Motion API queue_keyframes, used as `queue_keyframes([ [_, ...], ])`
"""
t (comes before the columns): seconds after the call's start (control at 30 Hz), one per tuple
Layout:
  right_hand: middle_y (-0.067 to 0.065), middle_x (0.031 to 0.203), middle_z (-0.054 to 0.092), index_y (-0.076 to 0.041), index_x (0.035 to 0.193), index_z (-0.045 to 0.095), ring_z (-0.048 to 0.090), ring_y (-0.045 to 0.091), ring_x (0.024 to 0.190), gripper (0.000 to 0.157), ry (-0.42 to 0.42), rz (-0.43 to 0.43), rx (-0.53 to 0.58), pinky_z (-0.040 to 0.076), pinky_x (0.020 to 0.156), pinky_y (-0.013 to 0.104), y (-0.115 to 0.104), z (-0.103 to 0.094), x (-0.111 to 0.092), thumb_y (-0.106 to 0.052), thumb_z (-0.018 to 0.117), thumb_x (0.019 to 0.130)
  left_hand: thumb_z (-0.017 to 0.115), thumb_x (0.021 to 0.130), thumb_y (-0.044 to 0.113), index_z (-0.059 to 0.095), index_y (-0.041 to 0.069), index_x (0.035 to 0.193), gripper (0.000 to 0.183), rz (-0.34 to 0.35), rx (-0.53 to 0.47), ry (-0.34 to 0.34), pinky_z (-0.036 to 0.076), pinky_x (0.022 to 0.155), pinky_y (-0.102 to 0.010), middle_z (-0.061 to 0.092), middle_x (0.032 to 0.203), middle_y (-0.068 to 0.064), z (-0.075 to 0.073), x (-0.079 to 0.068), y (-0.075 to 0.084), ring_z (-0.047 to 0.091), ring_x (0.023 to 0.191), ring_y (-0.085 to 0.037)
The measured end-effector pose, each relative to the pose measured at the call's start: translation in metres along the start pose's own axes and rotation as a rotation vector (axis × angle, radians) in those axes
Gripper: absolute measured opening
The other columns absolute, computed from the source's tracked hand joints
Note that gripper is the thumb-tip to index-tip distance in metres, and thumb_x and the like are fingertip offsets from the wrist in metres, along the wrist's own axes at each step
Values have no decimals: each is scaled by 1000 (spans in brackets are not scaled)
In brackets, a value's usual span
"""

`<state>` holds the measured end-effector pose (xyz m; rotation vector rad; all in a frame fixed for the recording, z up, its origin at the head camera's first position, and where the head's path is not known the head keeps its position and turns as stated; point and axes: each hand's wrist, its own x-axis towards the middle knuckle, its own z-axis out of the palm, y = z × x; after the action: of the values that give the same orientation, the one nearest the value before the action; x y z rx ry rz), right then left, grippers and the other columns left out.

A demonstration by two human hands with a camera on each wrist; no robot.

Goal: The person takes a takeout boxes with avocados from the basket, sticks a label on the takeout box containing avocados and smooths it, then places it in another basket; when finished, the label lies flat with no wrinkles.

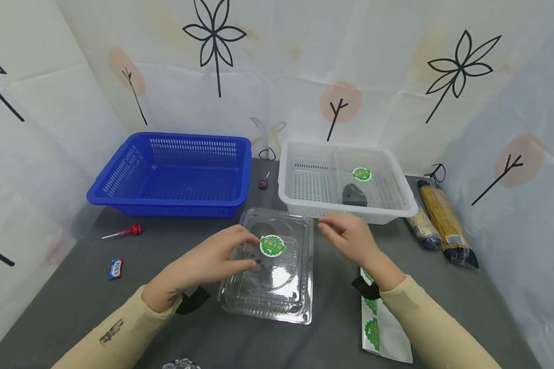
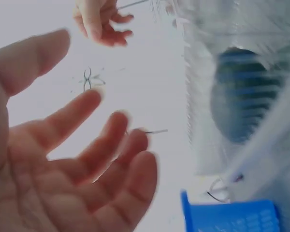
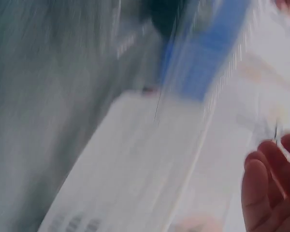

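Note:
A clear plastic lidded box [image 1: 283, 302] stands on the dark table in the middle of the head view, a round green sticker [image 1: 273, 247] on its lid. Through its ribbed side, the left wrist view shows a dark rounded thing [image 2: 239, 96]. My left hand [image 1: 208, 259] hovers at the box's left side, fingertips by the sticker, fingers loosely spread and holding nothing. Beyond the box's right edge, my right hand [image 1: 351, 238] is raised near the white basket [image 1: 346, 209], fingers loosely bent and empty. A white sheet of green stickers [image 1: 392, 341] lies partly under the right forearm.
The white basket holds another clear box with a green sticker [image 1: 362, 174] and a dark lump [image 1: 353, 196]. Left of it stands a blue basket [image 1: 166, 201]. A red lollipop [image 1: 136, 229], a purple lollipop [image 1: 263, 184], a small candy [image 1: 116, 268] and bagged noodles [image 1: 444, 223] lie around.

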<state>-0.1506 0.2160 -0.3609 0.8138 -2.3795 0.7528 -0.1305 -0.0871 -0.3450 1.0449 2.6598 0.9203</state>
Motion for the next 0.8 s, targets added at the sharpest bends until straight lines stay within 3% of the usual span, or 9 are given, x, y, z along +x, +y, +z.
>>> queue_keyframes([
  [0.1,6,84,61,-1,95,61,53,3,66,16,190,344,161,46,52,17,18,-20,-8,-6,60,80,62,77,41,50,22,116,45,-54,-124,121,45,71,-31,48,111,5,-1,-11,-7,48,94,-14],
  [0.2,4,84,53,-2,102,51,50,3,65,23,423,633,310,45,46,15,36,-36,-17,-6,59,81,62,76,44,45,24,121,52,-143,-233,192,46,71,-32,44,118,2,2,-23,-15,47,95,-16],
  [0.27,2,83,46,-5,105,45,47,5,63,28,571,763,397,43,43,15,48,-43,-22,-7,59,81,64,75,42,43,25,123,56,-198,-291,215,46,72,-32,41,121,1,5,-31,-21,47,95,-17],
  [0.37,1,83,40,-11,108,40,42,9,60,34,718,926,473,39,39,15,64,-47,-31,-12,61,81,65,74,40,40,28,125,59,-274,-359,224,47,69,-30,38,123,-1,12,-42,-28,48,96,-21],
  [0.43,0,83,36,-13,110,38,39,10,60,39,762,1007,493,38,39,15,74,-47,-37,-17,62,80,66,74,39,39,29,125,59,-315,-393,227,47,66,-30,37,124,-3,16,-48,-32,49,96,-23],
  [0.53,-2,84,31,-19,116,37,38,10,62,48,764,1073,501,39,38,17,91,-44,-47,-25,65,77,67,73,38,39,31,124,58,-364,-442,228,47,60,-32,37,125,-5,21,-52,-34,50,96,-24],
  [0.67,-4,87,28,-26,121,36,42,10,69,60,735,1082,528,45,39,22,127,-37,-62,-34,69,72,67,75,34,37,28,126,60,-386,-495,202,45,61,-32,35,128,-11,30,-53,-36,52,96,-24],
  [0.8,-2,96,35,-29,121,38,47,14,74,63,722,1063,614,49,44,26,163,-27,-75,-37,72,68,67,76,29,35,24,130,63,-393,-567,173,49,62,-32,30,131,-17,41,-49,-38,52,95,-26],
])
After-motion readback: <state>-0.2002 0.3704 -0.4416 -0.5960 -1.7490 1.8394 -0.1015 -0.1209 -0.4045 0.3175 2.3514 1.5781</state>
